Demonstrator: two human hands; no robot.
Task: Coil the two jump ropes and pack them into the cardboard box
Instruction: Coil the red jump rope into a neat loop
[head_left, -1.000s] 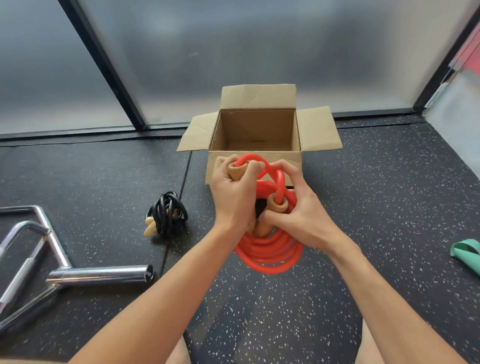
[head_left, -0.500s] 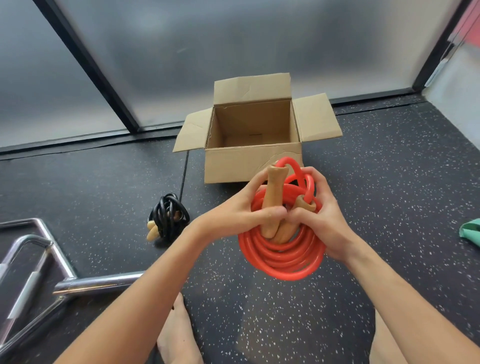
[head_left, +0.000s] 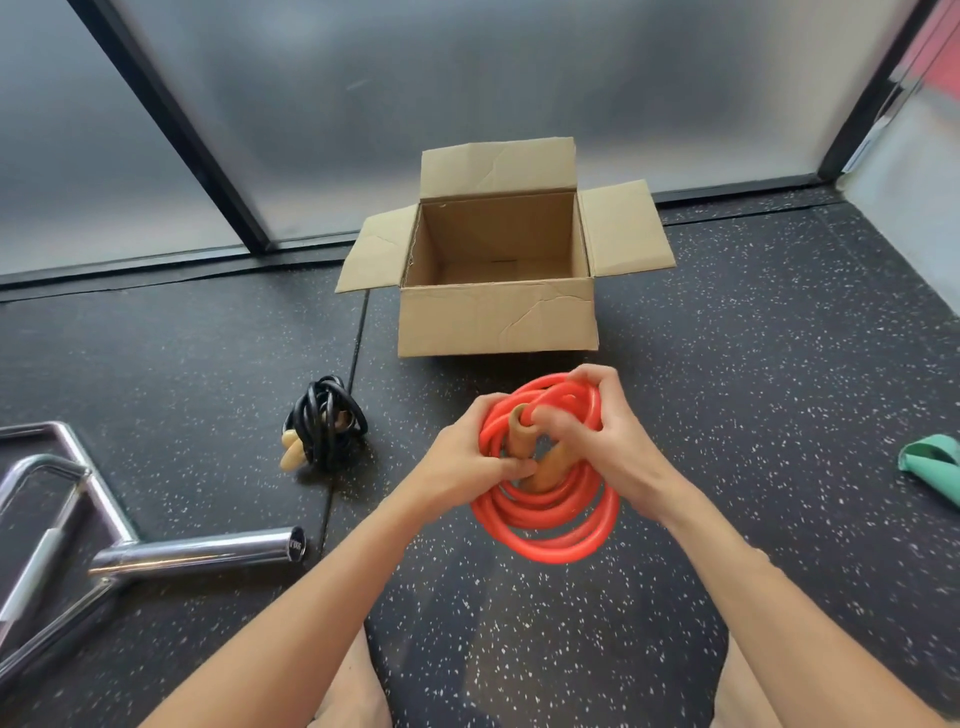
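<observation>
Both hands (head_left: 462, 457) grip red rope (head_left: 545, 525) nr box (head_left: 498, 322).

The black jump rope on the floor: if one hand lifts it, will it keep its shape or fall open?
The black jump rope would probably hold together, since its loops look wound into a tight bundle. It likely feels floppy, as the cord is thin. Its pale handles stick out at one side and may dangle.

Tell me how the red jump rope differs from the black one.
The red jump rope forms wide loose loops gripped by the left hand and right hand; the black jump rope lies untouched on the floor, a smaller, tighter bundle. Both have wooden handles and sit outside the cardboard box.
</observation>
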